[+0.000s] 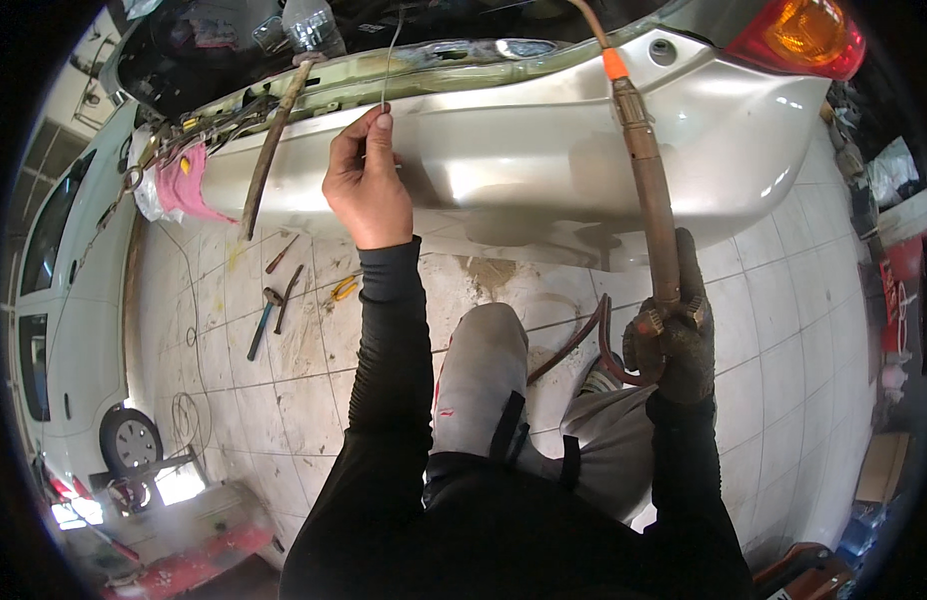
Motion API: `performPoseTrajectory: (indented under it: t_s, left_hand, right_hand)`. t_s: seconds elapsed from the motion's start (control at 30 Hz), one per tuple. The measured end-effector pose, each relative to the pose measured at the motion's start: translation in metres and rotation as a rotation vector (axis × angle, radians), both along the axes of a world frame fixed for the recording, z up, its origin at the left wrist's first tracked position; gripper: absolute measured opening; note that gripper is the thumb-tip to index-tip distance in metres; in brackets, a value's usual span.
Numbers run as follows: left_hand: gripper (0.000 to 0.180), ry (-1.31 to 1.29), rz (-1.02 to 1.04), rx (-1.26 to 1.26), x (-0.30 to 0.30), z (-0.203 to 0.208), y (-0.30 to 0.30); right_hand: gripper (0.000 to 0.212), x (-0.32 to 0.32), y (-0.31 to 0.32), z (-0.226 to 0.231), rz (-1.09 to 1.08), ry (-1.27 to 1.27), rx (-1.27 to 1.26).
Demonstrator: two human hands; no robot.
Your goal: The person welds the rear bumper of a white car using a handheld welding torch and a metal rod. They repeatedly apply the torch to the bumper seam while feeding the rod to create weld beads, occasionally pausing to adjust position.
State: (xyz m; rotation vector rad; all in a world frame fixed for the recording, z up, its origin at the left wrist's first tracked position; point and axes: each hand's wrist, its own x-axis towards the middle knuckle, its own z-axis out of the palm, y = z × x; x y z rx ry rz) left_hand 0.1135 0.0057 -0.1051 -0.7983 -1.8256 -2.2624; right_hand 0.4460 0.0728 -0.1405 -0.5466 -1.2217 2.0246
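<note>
My bare left hand (374,180) pinches a thin metal rod (392,65) between thumb and fingers in front of the car's rear end, and the rod points up over the body edge. My right hand (684,345), in a dark, soiled glove, is wrapped round the valve end of a gas torch (652,190). The torch has a long brown metal handle, an orange collar and a thin copper-coloured neck that runs past the upper edge; its tip is hidden. A silver bumper (524,150) spans the area behind both hands.
A wooden stick (274,150) leans on the bumper near a pink cloth (189,185) and a clear plastic bottle (312,28). A hammer (265,322) and yellow-handled pliers (345,288) lie on the tiles. A reddish hose (604,335) loops by my knee. A white car (79,300) stands left.
</note>
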Motion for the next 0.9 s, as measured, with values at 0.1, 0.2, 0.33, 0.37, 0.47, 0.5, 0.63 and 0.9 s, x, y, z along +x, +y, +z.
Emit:
performPoseTrajectory:
  t_s: [0.1, 0.2, 0.33, 0.37, 0.47, 0.5, 0.63, 0.9]
  left_hand:
    - [0.026, 0.003, -0.03, 0.045, 0.007, -0.001, 0.003]
    - [0.025, -0.014, -0.041, 0.082, 0.013, 0.002, 0.007]
    - [0.021, -0.027, -0.014, 0.084, 0.01, 0.004, 0.01]
    - [0.02, -0.033, -0.001, 0.078, 0.008, 0.005, 0.01]
    - [0.02, -0.052, 0.02, 0.097, 0.004, 0.004, 0.009]
    - [0.02, -0.058, 0.023, 0.11, 0.002, 0.003, 0.009]
    - [0.022, -0.011, 0.061, 0.102, -0.006, 0.0, 0.008]
    - [0.019, -0.003, 0.082, 0.171, -0.009, -0.005, 0.004]
  right_hand:
    - [0.098, 0.003, 0.0, 0.01, 0.023, -0.006, 0.002]
    - [0.098, 0.011, 0.002, 0.012, 0.078, -0.013, -0.028]
    - [0.095, 0.015, 0.003, 0.013, 0.024, -0.078, 0.038]
    - [0.094, 0.014, 0.004, 0.016, 0.02, -0.105, 0.052]
    - [0.091, 0.018, 0.005, 0.019, 0.086, -0.18, 0.017]
    - [0.091, 0.018, 0.005, 0.021, 0.12, -0.204, -0.006]
    - [0.093, 0.004, 0.002, 0.027, 0.069, -0.143, 0.038]
    - [0.09, 0.003, 0.004, 0.027, 0.099, -0.209, 0.099]
